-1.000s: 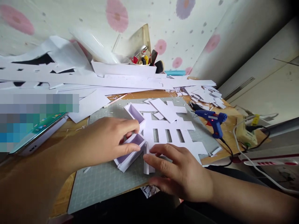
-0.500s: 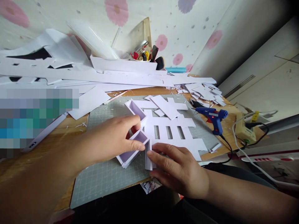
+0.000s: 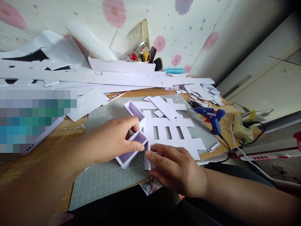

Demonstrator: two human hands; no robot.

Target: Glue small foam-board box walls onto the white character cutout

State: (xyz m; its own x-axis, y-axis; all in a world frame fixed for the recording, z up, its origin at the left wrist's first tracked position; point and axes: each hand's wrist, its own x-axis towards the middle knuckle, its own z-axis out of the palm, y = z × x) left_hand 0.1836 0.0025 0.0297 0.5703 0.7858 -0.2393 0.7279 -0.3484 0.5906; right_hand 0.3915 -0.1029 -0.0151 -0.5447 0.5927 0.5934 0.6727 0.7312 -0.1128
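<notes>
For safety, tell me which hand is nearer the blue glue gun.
Right. In view, the right hand lies below and left of the blue glue gun; the left hand is farther left, on a white box.

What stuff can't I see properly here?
All in the head view:
Left hand: some fingertips, hidden behind the near box and the hand itself.
Slotted sheet: part of its near edge, covered by the right hand.
Tools: lower ends, hidden behind the white card.
Glue gun: label writing, too small.
Blurred patch: whatever lies beneath the squares.
Red thing: cut off by the right edge.
</notes>
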